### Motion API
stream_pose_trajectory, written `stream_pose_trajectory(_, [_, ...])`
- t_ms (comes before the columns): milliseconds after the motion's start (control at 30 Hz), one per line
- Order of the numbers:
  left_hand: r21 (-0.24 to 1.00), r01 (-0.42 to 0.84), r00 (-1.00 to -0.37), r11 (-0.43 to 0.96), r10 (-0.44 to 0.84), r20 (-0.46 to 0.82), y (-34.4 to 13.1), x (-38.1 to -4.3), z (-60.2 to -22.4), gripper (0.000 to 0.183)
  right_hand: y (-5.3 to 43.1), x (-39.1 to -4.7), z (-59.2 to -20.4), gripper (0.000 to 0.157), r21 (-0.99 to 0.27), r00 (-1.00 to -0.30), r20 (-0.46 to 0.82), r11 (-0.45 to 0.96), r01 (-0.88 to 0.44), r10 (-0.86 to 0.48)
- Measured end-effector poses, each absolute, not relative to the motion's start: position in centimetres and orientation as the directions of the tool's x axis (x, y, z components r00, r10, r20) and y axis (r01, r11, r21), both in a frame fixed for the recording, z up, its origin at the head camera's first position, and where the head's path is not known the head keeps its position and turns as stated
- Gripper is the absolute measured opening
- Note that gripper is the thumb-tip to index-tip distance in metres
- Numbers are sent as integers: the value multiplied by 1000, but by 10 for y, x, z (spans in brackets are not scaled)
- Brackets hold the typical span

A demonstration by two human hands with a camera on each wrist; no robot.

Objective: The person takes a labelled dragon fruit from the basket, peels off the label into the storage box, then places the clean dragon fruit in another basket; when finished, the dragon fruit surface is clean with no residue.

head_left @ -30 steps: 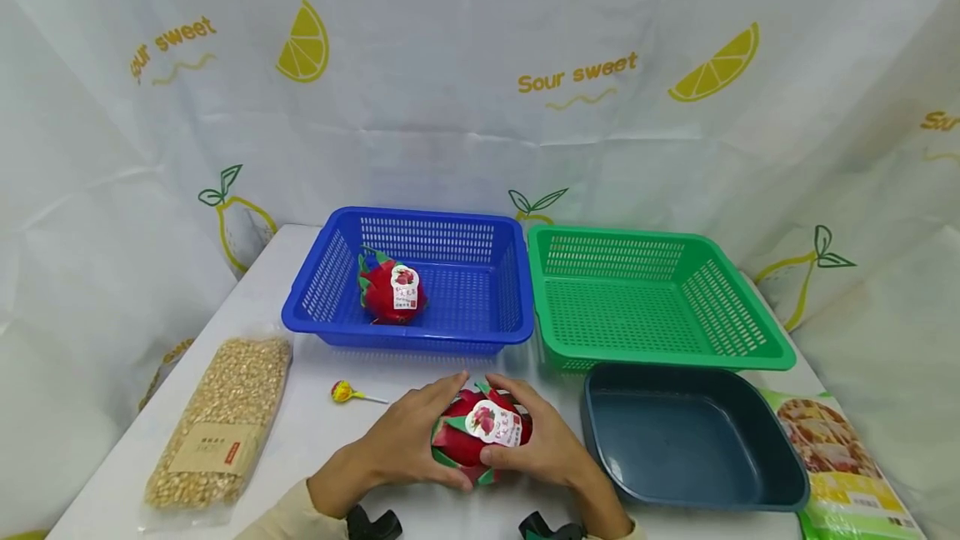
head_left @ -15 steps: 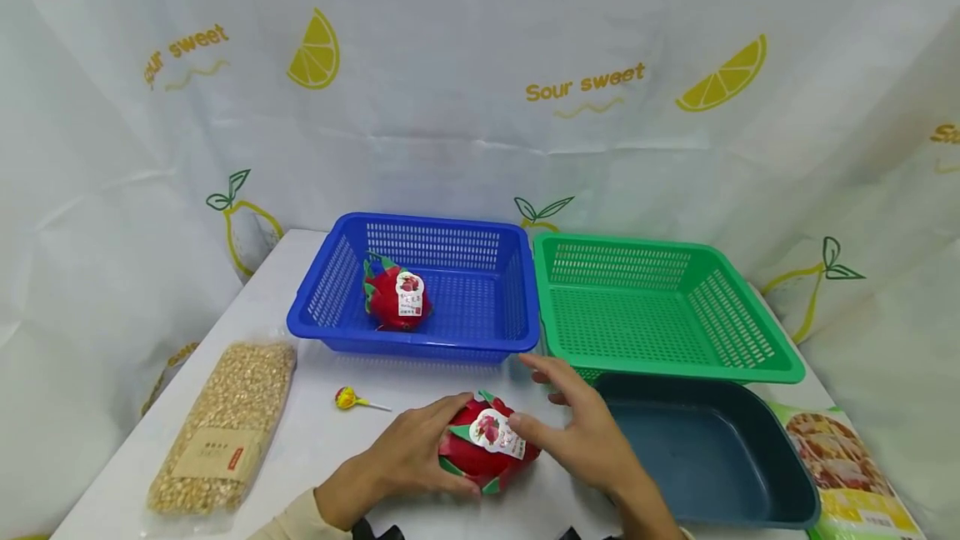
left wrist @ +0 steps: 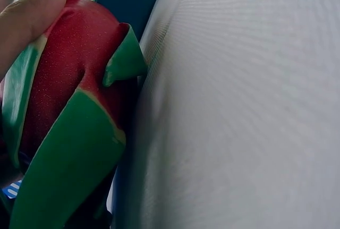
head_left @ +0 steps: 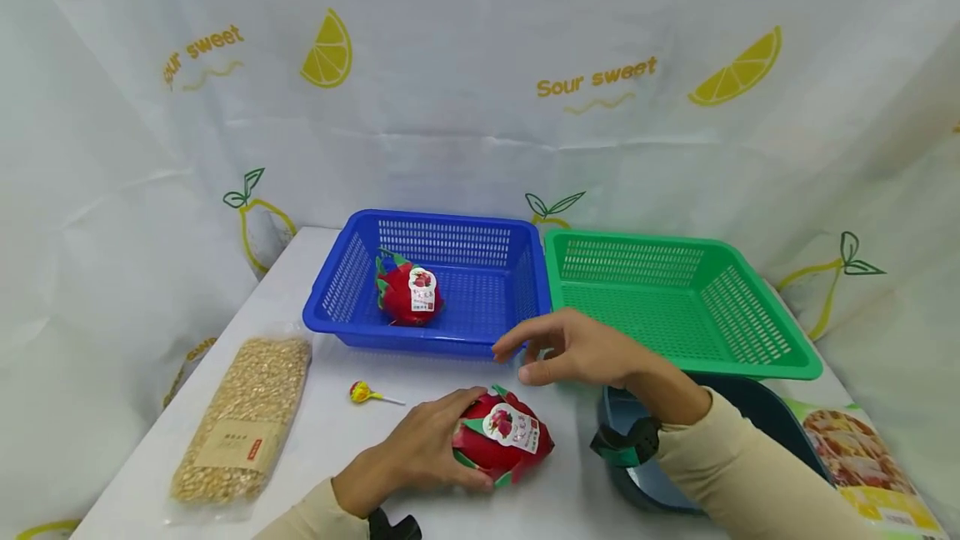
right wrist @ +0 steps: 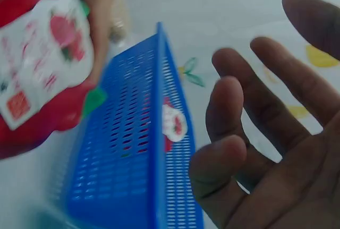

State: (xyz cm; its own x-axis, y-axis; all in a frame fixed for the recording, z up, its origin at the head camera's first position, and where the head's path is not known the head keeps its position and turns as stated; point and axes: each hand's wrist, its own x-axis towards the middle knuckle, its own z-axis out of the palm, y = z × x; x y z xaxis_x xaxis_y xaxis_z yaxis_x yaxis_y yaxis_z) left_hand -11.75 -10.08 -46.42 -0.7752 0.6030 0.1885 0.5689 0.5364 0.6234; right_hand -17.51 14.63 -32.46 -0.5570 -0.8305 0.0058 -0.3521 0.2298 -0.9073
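On the table a red dragon fruit [head_left: 501, 437] with green scales and a white label lies under my left hand [head_left: 427, 444]. That hand grips its left side, thumb along the near face; in the left wrist view the thumb [left wrist: 32, 19] presses on the red skin of the fruit [left wrist: 79, 43]. My right hand [head_left: 581, 350] hovers beyond the fruit, near the front right corner of the blue basket [head_left: 427, 342]. Its fingers are loosely bent and hold nothing, as the right wrist view shows with the palm [right wrist: 297, 181] turned up to the camera. A second dragon fruit [head_left: 405, 294] sits in the blue basket.
A green basket [head_left: 675, 365] stands right of the blue one. The right forearm crosses over a dark blue tub [head_left: 637, 490]. A food packet [head_left: 855, 448] lies at the far right. Left are a lollipop [head_left: 362, 392] and a bag of corn kernels [head_left: 251, 398].
My right hand has let go of the near dragon fruit and moved up and away toward the baskets. The left hand keeps its grip. The head view has shifted slightly left.
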Motion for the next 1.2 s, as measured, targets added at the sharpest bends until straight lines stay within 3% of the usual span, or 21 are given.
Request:
stream_pose_trajectory(233, [629,587,-752,510,632,189,-92,-120,-465,100,139,-195,-349,30,-876,-382,-144,297,-381,-913])
stream_pose_trajectory(533, [610,640,-721,467,638,268,-94,-118,-467,92,128,-196,-358,29,-819,-283,-194,314,-481,-939])
stream_pose_trajectory(733, [609,655,-710,447,641,293,-96,-117,-468,92,117,-196,-357,25,-771,-276,-219,339,-539,-936])
stream_pose_trajectory(933, [623,617,-734,481,637,234,-98,-116,-464,95,106,-191,-355,10,-699,-302,-250,387,-601,-920])
stream_pose_trajectory(1200, [631,590,-750,504,631,198,-100,-119,-463,94,105,-189,-357,17,-670,-343,-201,384,-636,-918])
